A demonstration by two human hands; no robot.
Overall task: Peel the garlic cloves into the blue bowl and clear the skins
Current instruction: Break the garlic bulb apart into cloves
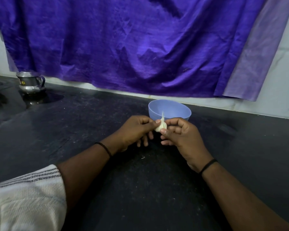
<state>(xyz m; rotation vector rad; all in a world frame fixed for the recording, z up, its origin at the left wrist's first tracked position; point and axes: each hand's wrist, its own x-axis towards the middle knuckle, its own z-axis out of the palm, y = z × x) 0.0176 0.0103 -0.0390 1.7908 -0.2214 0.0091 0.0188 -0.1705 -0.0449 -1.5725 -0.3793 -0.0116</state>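
A pale garlic clove point(160, 126) with a thin papery tip sticking up is held between both hands, just in front of the blue bowl point(170, 106). My left hand point(134, 130) pinches it from the left with thumb and forefinger. My right hand point(180, 134) pinches it from the right, thumb under the clove. The bowl stands on the black counter point(90, 130) near the wall; what its inside holds is not visible from here.
A steel jug point(31, 84) stands at the far left of the counter by a wet patch. A purple cloth point(140, 47) hangs on the wall behind the bowl. A white striped cloth point(27, 200) lies at the lower left. A tiny skin scrap point(143, 157) lies on the counter.
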